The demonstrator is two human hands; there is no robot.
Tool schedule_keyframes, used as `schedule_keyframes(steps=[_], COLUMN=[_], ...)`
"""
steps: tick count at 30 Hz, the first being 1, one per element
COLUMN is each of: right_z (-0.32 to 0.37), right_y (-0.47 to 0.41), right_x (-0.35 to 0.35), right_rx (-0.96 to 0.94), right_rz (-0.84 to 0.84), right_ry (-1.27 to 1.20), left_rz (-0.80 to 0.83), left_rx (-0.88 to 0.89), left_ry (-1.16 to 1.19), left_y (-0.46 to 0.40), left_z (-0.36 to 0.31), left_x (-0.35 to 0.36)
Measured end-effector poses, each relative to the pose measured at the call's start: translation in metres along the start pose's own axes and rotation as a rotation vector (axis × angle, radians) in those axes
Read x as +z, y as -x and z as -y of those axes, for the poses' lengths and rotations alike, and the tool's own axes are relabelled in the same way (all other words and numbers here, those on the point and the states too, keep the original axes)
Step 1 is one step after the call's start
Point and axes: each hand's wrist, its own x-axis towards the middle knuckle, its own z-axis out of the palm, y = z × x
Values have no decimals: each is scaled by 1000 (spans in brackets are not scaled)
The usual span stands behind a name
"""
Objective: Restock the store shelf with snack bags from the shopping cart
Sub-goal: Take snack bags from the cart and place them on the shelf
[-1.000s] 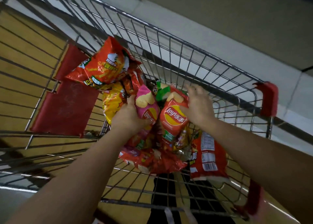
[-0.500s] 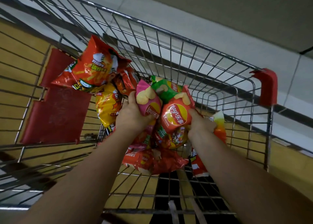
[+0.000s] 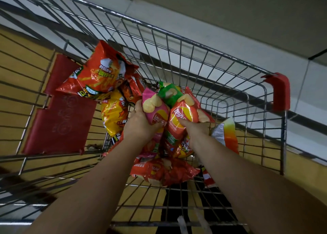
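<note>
Pink bag (image 3: pixel 156 113) and red bag (image 3: pixel 184 117) are now rising together at frame centre, above the cart (image 3: pixel 212 71) floor. Left hand (image 3: pixel 141 125) is gripping the pink one, right hand (image 3: pixel 192 128) the red, now closer together, so shelving is coming next.

Most of the right hand (image 3: pixel 192 127) is tucked behind the orange-red Lay's bag (image 3: pixel 184 117), so only a finger across its front shows. The pink Lay's bag (image 3: pixel 155 113) covers the left hand's (image 3: pixel 141 124) fingers and most of the green bag (image 3: pixel 169 94). Bags lower in the shopping cart (image 3: pixel 194 44) lie under both forearms, their print too crumpled to read. Both elbows run off the bottom edge.
</note>
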Motion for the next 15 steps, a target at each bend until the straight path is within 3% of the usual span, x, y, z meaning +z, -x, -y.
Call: schedule_keyframes(steps=[4,15], right_z=[3,52], right_y=[15,108], right_x=[-5,-16], right_rx=[-177,-590], right_rz=[-43,152], right_ry=[55,158], left_rz=[-42,-249], left_rx=[40,158], left_ry=[49,290], left_y=[8,58], left_z=[0,-20], left_x=[-13,-93])
